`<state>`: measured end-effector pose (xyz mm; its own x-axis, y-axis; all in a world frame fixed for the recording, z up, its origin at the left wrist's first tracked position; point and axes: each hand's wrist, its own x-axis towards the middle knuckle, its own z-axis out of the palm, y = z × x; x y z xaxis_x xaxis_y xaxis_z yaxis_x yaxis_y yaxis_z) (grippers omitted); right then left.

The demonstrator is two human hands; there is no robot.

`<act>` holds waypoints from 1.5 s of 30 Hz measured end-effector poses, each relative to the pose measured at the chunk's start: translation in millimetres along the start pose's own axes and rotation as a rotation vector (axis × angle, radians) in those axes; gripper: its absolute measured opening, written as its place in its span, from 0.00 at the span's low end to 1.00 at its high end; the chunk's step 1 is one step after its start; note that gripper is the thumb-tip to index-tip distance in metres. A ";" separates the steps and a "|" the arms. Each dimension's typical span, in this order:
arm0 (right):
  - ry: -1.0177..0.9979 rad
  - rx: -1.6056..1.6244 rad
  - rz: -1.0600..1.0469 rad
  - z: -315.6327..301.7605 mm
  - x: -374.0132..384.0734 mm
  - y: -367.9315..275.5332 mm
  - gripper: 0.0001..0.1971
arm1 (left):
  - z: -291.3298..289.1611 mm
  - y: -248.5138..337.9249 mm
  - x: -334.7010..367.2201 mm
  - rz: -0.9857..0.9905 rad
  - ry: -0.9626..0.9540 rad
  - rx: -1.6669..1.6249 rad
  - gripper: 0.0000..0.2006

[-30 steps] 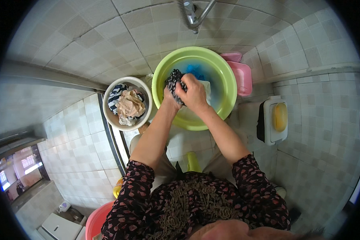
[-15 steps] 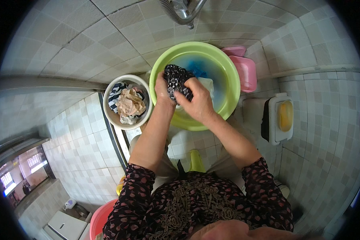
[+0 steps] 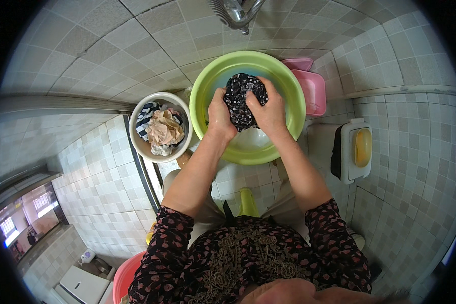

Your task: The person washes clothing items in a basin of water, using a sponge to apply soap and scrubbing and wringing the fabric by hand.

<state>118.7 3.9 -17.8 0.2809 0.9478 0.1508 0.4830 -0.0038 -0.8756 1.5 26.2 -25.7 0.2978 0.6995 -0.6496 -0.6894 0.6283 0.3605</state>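
A bunched black cloth (image 3: 242,104) with small white specks is held over a round lime-green basin (image 3: 200,86). My left hand (image 3: 220,115) grips its left side, palm against the fabric. On the opposite side, my right hand (image 3: 269,107) is closed on it, the thumb pressing on top and the fingers reaching behind. Bluish, cloudy water (image 3: 222,76) shows in the basin around the cloth. The fabric and my hands hide much of what lies in the water.
Left of the basin stands a white bucket (image 3: 135,133) of crumpled clothes (image 3: 164,129). Pink plastic trays (image 3: 311,91) lean at the right. A grey hose (image 3: 219,11) hangs from the wall above. Farther right is a white bin (image 3: 345,152) with a yellow piece on it.
The cloth has moved right and spread into a rounder bundle. My hands have shifted right with it and sit farther apart. The blue item seen in the water earlier is now hidden.
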 end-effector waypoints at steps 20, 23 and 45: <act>-0.427 -0.018 -0.398 7.7 -52.5 -28.5 0.18 | -17.9 22.3 15.0 0.089 -0.032 -0.146 0.21; -0.322 0.039 -0.443 19.0 -47.9 -31.0 0.17 | -57.2 8.2 41.7 0.127 0.065 -0.070 0.18; -0.299 0.772 0.377 -12.0 -2.4 -5.5 0.19 | 0.4 24.7 5.0 0.053 0.001 -0.096 0.15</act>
<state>125.4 -2.2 -7.9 0.0290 0.9706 -0.2391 -0.3177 -0.2179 -0.9228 -13.7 45.3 -19.7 0.2585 0.7302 -0.6324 -0.7642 0.5551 0.3286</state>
